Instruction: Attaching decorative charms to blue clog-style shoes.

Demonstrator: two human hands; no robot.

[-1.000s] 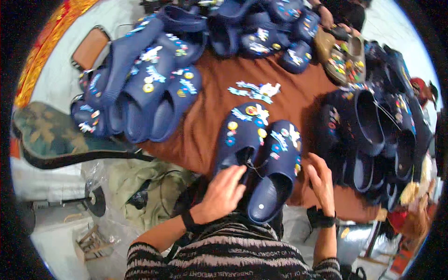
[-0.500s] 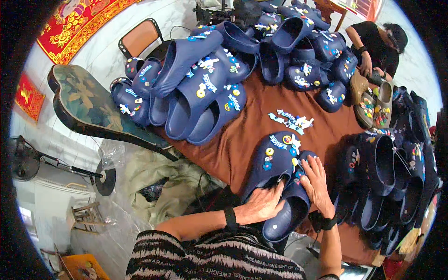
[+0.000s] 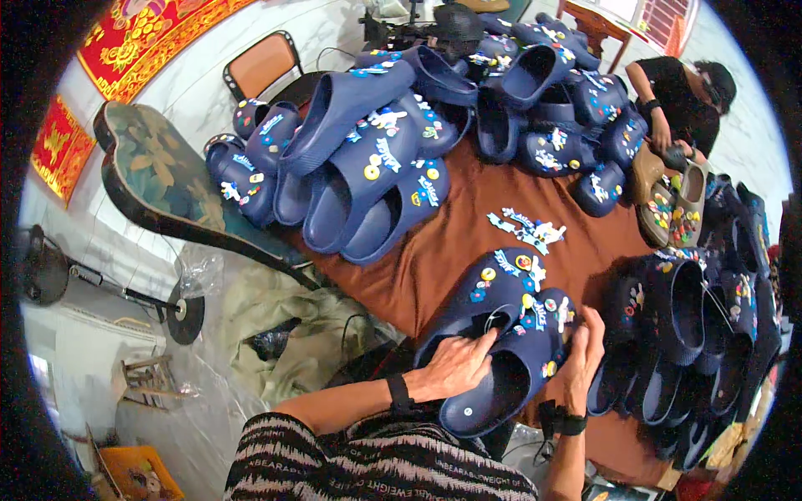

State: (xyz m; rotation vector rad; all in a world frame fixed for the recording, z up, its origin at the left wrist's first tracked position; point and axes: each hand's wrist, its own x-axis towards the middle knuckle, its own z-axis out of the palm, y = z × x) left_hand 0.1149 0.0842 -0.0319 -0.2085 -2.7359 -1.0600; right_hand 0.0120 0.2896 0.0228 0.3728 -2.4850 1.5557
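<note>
A pair of navy clogs, decorated with colourful charms, is in front of me at the near table edge: a left clog (image 3: 493,288) and a right clog (image 3: 510,376), set close together. My left hand (image 3: 451,367) is closed on the inner rim of the left clog, its fingertips at the opening where a thin pale loop shows. Against the outer side of the right clog is my right hand (image 3: 583,355), fingers raised and slightly bent, holding nothing that I can see. Beyond the toes, several loose blue-and-white charms (image 3: 526,230) lie on the brown cloth (image 3: 468,200).
Decorated navy clogs (image 3: 363,171) are heaped at the far left, with more navy clogs (image 3: 685,309) at the right. A co-worker (image 3: 689,100) at the far right handles brown clogs (image 3: 672,204). An upholstered bench (image 3: 167,175) and a fan (image 3: 42,263) stand left.
My right hand has lifted off the right clog's top and moved to its outer side, uncovering the charms. The pair has shifted slightly nearer and left; my left hand still grips it.
</note>
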